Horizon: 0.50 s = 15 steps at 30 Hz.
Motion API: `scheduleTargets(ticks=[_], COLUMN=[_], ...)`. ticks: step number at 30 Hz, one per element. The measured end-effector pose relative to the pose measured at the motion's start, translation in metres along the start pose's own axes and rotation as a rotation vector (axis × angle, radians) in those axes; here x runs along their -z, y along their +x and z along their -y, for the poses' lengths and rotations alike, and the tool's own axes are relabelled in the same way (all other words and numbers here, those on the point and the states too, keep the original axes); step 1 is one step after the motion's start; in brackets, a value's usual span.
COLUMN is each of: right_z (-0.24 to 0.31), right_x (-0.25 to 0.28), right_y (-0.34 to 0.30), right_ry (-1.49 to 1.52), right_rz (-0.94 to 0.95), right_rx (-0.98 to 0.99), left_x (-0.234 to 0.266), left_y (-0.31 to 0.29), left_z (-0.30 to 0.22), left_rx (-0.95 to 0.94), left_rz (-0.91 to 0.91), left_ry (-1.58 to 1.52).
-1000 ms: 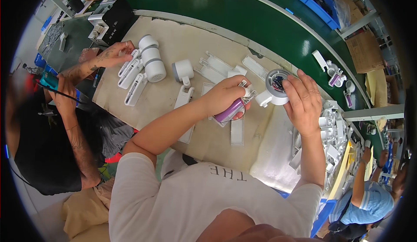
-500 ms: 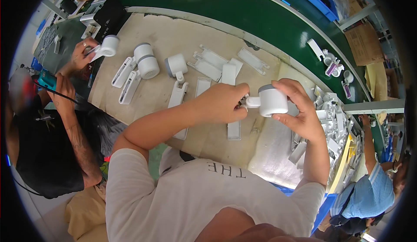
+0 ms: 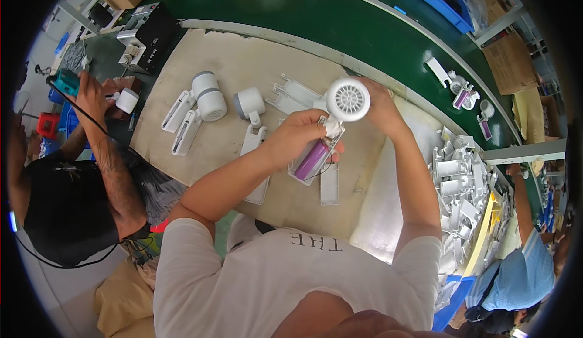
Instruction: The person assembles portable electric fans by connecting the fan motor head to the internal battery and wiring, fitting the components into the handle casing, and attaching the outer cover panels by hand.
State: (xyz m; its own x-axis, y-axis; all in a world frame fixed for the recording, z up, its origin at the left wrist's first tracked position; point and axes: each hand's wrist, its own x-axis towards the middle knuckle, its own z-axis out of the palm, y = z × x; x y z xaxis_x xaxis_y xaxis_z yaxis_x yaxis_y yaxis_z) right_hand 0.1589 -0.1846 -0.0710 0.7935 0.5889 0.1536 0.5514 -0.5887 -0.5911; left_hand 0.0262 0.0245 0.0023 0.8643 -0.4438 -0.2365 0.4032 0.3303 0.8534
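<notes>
White fan unit (image 3: 348,104), left hand (image 3: 294,136) grasping its neck, is above the worktop (image 3: 243,49); the right hand (image 3: 378,104) is at its head, grip unclear. Grille (image 3: 348,97) up, its long axis slants near-left to a purple cell (image 3: 312,159). Past white trays (image 3: 296,94), bare worktop reaches the far edge.

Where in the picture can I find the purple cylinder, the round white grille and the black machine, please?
Purple cylinder (image 3: 312,159): head view, on the middle of its side.
Round white grille (image 3: 348,100): head view, on its central hub.
Black machine (image 3: 161,41): head view, on its dark side panel.
</notes>
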Motion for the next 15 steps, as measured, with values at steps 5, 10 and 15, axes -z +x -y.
scheduleTargets(ticks=[5,10,15], right_z=[0.024,0.055,0.008], right_x=[-0.012,0.013,0.011], right_y=[0.024,-0.009,-0.097], right_ry=[-0.396,0.212,0.348], right_rz=[0.101,-0.25,-0.151], right_rx=[-0.194,-0.263,-0.337], left_x=[0.011,0.021,0.027], left_y=[0.005,-0.002,0.001], left_z=[0.007,0.003,0.006], left_rx=[-0.187,-0.114,-0.232], left_rz=[0.001,-0.153,-0.231], left_ry=[-0.055,0.016,0.001])
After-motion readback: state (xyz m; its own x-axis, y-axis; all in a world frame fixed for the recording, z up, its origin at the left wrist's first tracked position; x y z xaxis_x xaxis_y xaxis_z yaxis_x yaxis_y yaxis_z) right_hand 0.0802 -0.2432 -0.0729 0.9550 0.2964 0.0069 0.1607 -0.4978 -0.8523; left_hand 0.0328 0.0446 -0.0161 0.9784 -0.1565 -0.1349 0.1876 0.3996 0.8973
